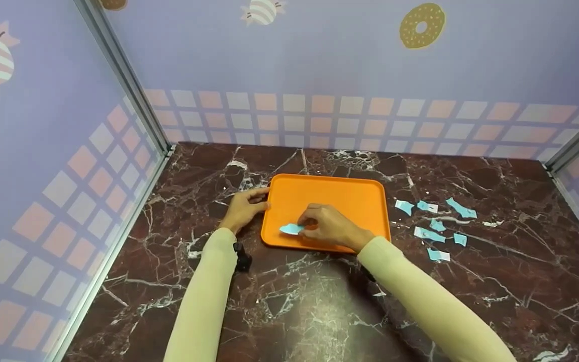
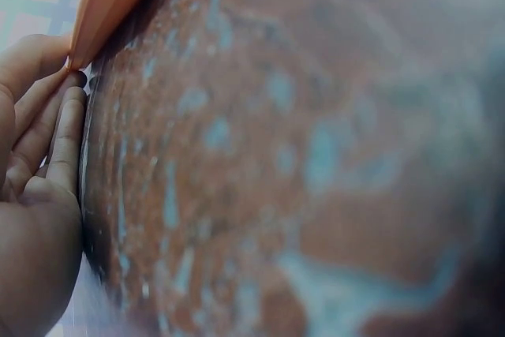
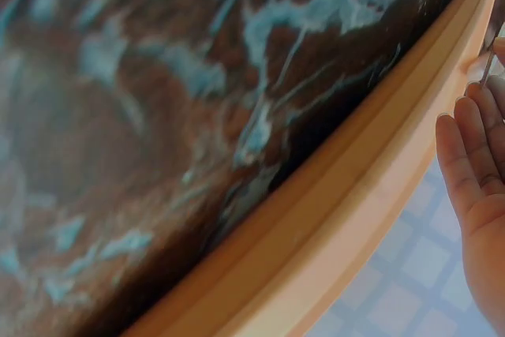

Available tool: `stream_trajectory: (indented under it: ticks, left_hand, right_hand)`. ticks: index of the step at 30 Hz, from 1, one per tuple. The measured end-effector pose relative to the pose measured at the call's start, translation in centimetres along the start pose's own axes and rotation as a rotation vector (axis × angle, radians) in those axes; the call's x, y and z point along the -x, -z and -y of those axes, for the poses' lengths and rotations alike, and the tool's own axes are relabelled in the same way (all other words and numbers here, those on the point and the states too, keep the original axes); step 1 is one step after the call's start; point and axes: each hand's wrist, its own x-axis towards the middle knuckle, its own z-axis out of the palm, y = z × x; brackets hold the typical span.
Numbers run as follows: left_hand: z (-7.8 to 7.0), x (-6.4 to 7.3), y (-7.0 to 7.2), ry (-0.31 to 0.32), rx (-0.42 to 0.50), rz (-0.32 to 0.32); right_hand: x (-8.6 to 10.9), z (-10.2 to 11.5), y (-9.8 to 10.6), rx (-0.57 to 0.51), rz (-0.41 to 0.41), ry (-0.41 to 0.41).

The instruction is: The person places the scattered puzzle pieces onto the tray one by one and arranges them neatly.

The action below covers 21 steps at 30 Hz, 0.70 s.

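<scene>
While the right hand (image 1: 333,226) pinches the blue scrap (image 1: 291,229) over the tray (image 1: 327,191) mid-frame, the left hand (image 1: 242,210), straight fingers touching the tray, should gently steady it so the scrap lies flat.

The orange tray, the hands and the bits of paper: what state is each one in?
Orange tray: open side up, flat on the table.
Held blue piece: pinched at one end, over the tray.
Other paper pieces: loose, irregular, scattered right of the tray.
Left hand: touching the tray's left edge.
Right hand: pinching the blue piece.
</scene>
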Motion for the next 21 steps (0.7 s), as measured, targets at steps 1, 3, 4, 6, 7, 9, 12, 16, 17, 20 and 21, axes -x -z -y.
stream_trajectory:
  ticks: [1,3,4,6,7,9,12,16,17,20,21]
  left_hand:
    - [0.0,0.0,0.0,0.000,-0.001,-0.001]
    - [-0.1,0.0,0.0,0.001,-0.007,-0.002]
    - [-0.1,0.0,0.0,0.002,-0.008,-0.002]
    - [0.0,0.0,0.0,0.003,-0.011,-0.004]
    - [0.0,0.0,0.0,0.003,-0.011,-0.004]
    - [0.1,0.0,-0.1,-0.005,-0.012,-0.005]
    - [0.2,-0.1,-0.1,-0.011,-0.015,-0.007]
    - [0.2,-0.2,-0.1,-0.004,-0.004,-0.010]
    - [0.2,-0.3,-0.1,-0.004,-0.001,-0.009]
    - [0.1,-0.2,-0.1,-0.004,0.004,-0.006]
    - [0.0,-0.2,-0.1,-0.005,0.000,-0.002]
  right_hand:
    - [-0.1,0.0,-0.1,0.001,0.002,0.001]
    - [-0.2,0.1,-0.3,0.005,0.005,0.002]
    - [-0.3,0.1,-0.4,0.004,0.007,0.004]
    - [-0.4,0.2,-0.7,0.001,0.008,0.010]
    - [-0.5,0.2,-0.8,-0.001,0.009,0.013]
    - [-0.6,0.3,-1.0,-0.006,0.015,0.007]
    - [-0.8,0.4,-1.2,-0.005,0.025,-0.003]
    - [-1.1,0.6,-1.3,-0.002,0.031,-0.008]
    - [-1.1,0.6,-1.3,0.000,0.032,-0.007]
    - [-1.2,0.6,-1.4,0.006,0.034,-0.006]
    - [-1.2,0.6,-1.4,0.007,0.035,-0.006]
